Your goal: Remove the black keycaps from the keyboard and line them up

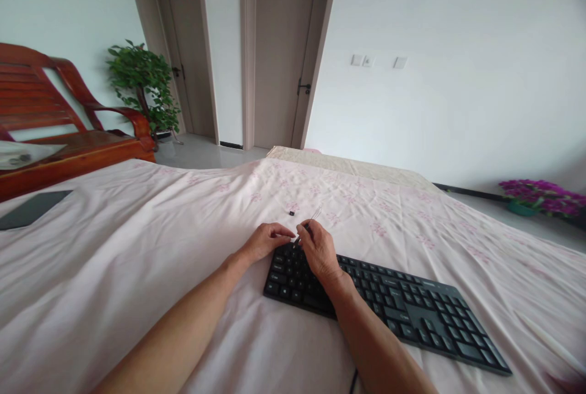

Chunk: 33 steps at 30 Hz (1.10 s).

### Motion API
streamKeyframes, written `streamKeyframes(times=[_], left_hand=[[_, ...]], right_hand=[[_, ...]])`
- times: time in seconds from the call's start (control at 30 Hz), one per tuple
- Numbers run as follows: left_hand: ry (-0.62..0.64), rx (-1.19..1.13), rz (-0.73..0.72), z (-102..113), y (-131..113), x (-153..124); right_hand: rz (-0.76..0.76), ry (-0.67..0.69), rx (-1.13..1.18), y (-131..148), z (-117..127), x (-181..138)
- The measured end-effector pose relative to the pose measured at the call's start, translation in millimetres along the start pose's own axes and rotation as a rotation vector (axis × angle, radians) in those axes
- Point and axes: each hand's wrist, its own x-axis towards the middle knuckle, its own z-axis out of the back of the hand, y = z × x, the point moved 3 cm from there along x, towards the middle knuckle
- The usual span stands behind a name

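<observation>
A black computer keyboard (412, 305) lies at a slant on the pink flowered cloth (151, 247). My right hand (317, 247) is over its upper left part, fingers closed around a thin wire tool (317, 211) whose fine loops stick out past the knuckles. A dark tip shows below the fingers, close to the keys. At the keyboard's top left corner is my left hand (268, 240), fingers stretched toward the right hand, with nothing visible in them. One small black keycap (292, 213) rests on the cloth just beyond the hands. My right wrist hides several keys.
A dark flat phone-like slab (34, 210) lies on the cloth at the left. A cable (353, 380) runs beneath my right forearm. Beyond are a wooden bench (68, 132), a green plant (141, 83), two doors and purple flowers (544, 196).
</observation>
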Motion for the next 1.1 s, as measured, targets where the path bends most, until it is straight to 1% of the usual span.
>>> streamKeyframes(times=[0.1,0.23,0.43,0.5,0.6,0.73,1.0,1.1], left_hand=[[0.029,-0.007,0.013,-0.1,0.3,-0.8],[0.036,0.007,0.017,-0.5,0.1,-1.3],[0.063,0.030,-0.054,-3.6,-6.1,-1.5],[0.058,0.028,-0.034,-3.4,-6.9,-1.5],[0.039,0.013,0.013,-1.8,-5.7,-1.3],[0.035,0.007,0.021,-0.9,-2.1,-0.4],[0.035,-0.040,0.012,-1.5,2.1,0.6],[0.028,-0.036,0.018,-1.4,2.4,0.6]], right_hand=[[0.045,0.006,-0.059,2.5,-0.3,-0.6],[0.112,0.014,-0.109,6.1,-1.1,-1.2],[0.158,0.050,-0.135,8.9,-2.6,-2.0],[0.149,0.055,-0.118,7.6,-1.5,-0.9],[0.091,0.057,-0.050,2.8,0.7,1.4],[0.034,0.081,0.043,-1.8,1.3,2.5],[0.055,0.099,0.075,1.3,2.5,2.7],[0.074,0.129,0.072,2.5,2.0,3.5]])
